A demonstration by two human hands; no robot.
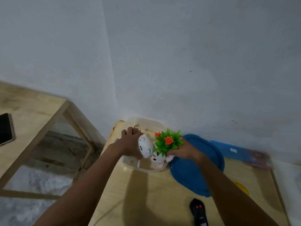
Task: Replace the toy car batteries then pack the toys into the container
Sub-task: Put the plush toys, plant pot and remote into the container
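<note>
Packing toys | left grip (130, 143) curled round white plush (145, 147) — likely soft, light | right grip (184, 150) holding plastic plant (167, 141) low, above container (143, 121)

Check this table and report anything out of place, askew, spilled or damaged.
Nothing looks spilled or broken. The blue lid lies off the clear container, beside it. The left hand grips a plush toy and the right hand a plastic plant over it.
</note>
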